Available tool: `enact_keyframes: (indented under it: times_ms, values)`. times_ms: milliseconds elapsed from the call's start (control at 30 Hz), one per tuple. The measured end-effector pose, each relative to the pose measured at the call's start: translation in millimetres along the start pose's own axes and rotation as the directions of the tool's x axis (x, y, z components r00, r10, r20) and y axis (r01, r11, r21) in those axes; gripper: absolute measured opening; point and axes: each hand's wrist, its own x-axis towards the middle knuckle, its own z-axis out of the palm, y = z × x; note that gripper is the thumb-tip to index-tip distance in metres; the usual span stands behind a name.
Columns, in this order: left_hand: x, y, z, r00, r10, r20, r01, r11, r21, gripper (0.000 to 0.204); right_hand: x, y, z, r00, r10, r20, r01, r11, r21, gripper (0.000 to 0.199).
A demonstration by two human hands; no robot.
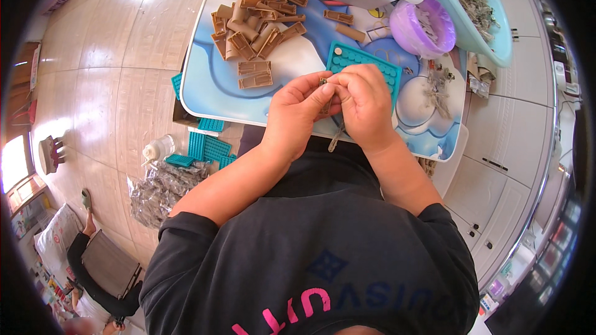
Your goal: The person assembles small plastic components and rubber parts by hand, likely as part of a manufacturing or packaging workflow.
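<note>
Left hand (pixel 295 111) gripping small brown case (pixel 325 108), narrow, over table's (pixel 217 96) near edge. Right hand (pixel 365 107) at its upper end, fingers bunched; cannot tell what they grip. Beyond: round-patterned teal tray (pixel 365 56); heaped hollow, trough-shaped brown shells (pixel 241 44).

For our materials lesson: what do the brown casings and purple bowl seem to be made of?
Brown casings: probably moulded plastic with a matte finish, judging by their thin, even walls. Purple bowl: likely smooth, slightly shiny plastic, given its thin rim and pale sheen.
</note>
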Motion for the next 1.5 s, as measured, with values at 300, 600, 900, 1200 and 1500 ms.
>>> enact_keyframes:
  times_ms: [300, 600, 900, 1200, 1500]
  values:
    - [-9, 6, -12, 0.998, -0.006, 0.058, 0.003, 0.999, 0.037, 0.020, -11, -15, -7, 0.984, 0.164, 0.073, -0.179, 0.932, 0.316, 0.018]
    - [-8, 14, -21, 1.000, 0.002, -0.002, -0.002, 0.998, 0.058, 0.019, 2, 13, -26, 0.991, 0.127, -0.038, -0.129, 0.990, -0.055, 0.021]
    - [-1, 15, -19, 1.000, 0.011, 0.010, -0.012, 0.998, 0.053, 0.019, 68, 15, 30, 0.975, 0.068, 0.211, 0.012, 0.934, -0.356, 0.025]
    - [-3, 19, -19, 0.999, 0.003, -0.032, -0.004, 1.000, -0.008, 0.020, 69, 33, 36, 0.955, -0.015, 0.295, 0.106, 0.950, -0.295, 0.027]
    - [-17, 22, -4, 0.987, -0.099, 0.125, 0.108, 0.992, -0.067, 0.021, 23, -12, -9, 0.911, 0.381, 0.157, -0.401, 0.734, 0.548, 0.013]
